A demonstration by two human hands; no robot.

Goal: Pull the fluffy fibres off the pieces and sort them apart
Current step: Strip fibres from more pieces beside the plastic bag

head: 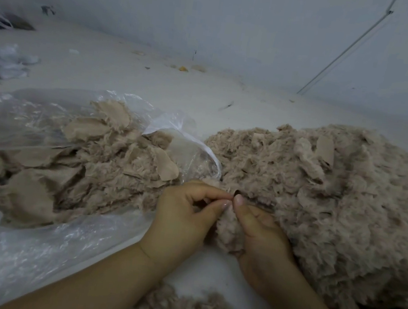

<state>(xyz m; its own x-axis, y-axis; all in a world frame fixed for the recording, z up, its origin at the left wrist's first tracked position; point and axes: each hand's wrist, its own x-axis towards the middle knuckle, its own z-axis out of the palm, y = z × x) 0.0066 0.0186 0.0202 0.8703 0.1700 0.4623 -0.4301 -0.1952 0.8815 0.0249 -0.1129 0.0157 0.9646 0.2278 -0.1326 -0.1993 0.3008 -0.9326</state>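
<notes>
Legible text, labels, brands, numbers, signs: none. No printing can be read on any surface or object in the head view.

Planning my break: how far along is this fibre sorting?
Done: many pieces sit in the clear plastic bag. In hand: left hand and right hand pinch one fluffy piece. Left: the big heap on the right, seemingly the larger share.
</notes>
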